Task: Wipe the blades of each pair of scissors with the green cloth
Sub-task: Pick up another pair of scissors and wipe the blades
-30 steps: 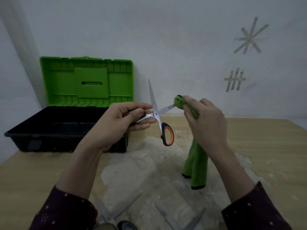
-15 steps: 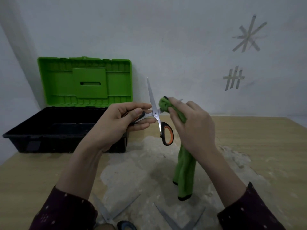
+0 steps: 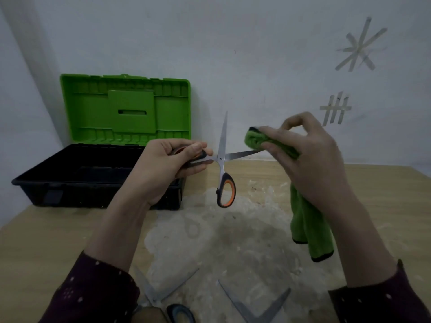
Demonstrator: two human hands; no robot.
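- The scissors are hanging in the air above the middle of the surface, blades wide apart: one silver blade is pointing straight up, the other is running right, nearly level.
- One black-and-orange loop is dangling free below the pivot; the other is sitting inside the left hand, which is closing tight around it.
- The right hand is pinching a folded wad of the green cloth over the tip of the level blade; the rest of the cloth is hanging down below the wrist, its dark-edged hem probably clear of the surface, though that is hard to tell.
- Two more pairs are lying open at the near edge: one by the left sleeve, one to its right, both partly cut off by the frame.
- An open toolbox with a green lid is sitting at the back left against the wall.
- Bare room is lying between the held scissors and the near pairs, and to the right.
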